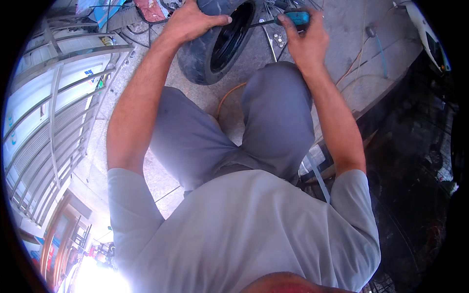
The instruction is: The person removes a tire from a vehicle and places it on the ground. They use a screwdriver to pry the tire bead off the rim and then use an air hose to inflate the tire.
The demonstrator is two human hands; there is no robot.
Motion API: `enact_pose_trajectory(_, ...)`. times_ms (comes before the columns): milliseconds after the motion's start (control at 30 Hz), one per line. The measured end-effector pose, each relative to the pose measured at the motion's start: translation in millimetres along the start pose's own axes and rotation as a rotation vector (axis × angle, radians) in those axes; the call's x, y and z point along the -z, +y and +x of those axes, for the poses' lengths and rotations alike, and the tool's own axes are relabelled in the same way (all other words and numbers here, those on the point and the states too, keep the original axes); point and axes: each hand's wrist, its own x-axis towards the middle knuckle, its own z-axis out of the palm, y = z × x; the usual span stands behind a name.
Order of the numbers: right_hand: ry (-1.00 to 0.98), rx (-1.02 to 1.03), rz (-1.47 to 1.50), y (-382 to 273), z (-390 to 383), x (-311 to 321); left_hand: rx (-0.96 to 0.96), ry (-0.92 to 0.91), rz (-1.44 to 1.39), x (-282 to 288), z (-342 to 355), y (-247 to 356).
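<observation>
A black tire with a dark rim inside it stands tilted at the top, in front of my knees. My left hand grips the tire's upper left part, its thumb stretched toward the inner edge. My right hand is closed on a screwdriver with a teal handle, whose dark shaft points left into the tire's opening. Where the tip ends I cannot make out. A long silver metal tool lies beside the tire, near several small metal pieces.
A metal railing runs along the left. Cables and an orange hose lie on the pavement. Tangled parts and a pink item are at the top. A dark area with a white-edged object borders the right.
</observation>
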Motion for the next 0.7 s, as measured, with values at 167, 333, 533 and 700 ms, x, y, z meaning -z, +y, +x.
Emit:
enact_pose_trajectory(167, -0.076, 0.038, -0.087, 16.0, 6.2, -8.6, -0.031, -0.044, -0.030, -6.8, 13.2, 7.3)
enact_pose_trajectory(333, -0.419, -0.064, -0.197, 69.7, -22.5, 40.3, 0.026, 0.022, 0.095, -9.1, 24.6, -20.2)
enact_pose_trajectory(533, -0.955, -0.114, -0.593, 83.2, -64.5, 41.2, -0.074, 0.032, 0.154, -13.8, 20.6, -26.6)
enact_pose_trajectory(700, -0.908, -0.156, -0.407, 104.1, -103.6, 34.6, 0.005, -0.040, 0.197, 4.1, 21.0, -38.5)
